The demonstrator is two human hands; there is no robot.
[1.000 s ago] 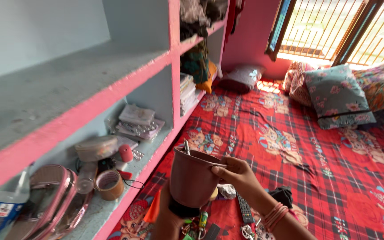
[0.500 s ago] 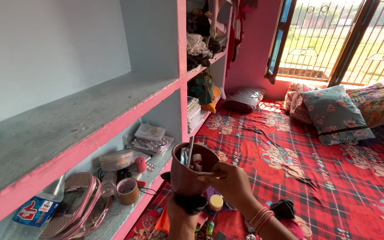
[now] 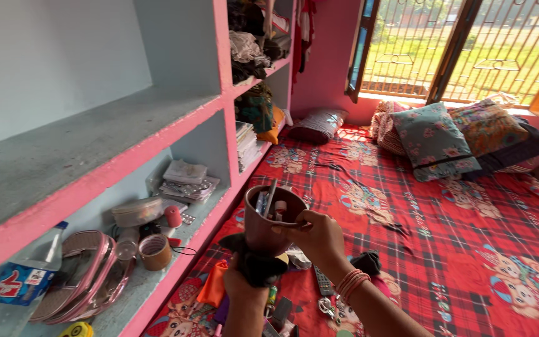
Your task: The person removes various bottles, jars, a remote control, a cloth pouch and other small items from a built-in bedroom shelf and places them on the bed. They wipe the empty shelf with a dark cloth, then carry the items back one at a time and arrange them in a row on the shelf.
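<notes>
A brown plastic cup [image 3: 263, 228] holding pens and small items is in front of me, above the bed's edge. My right hand [image 3: 316, 240] grips its rim on the right side. My left hand [image 3: 241, 290] is under the cup, pressing a black cloth [image 3: 254, 265] against its base. Pink bangles circle my right wrist.
A pink-edged shelf unit [image 3: 157, 150] runs along the left with a tape roll [image 3: 155, 251], a round tin [image 3: 136, 211], a pink pouch [image 3: 82, 281], a water bottle [image 3: 17, 284] and papers. The red checked bed [image 3: 444, 237] carries pillows [image 3: 435, 140], a remote [image 3: 323, 282] and small clutter near my hands.
The view has swung left and lifted slightly. The cup has tilted toward me, showing its contents. My left hand now holds the black cloth against the cup's bottom.
</notes>
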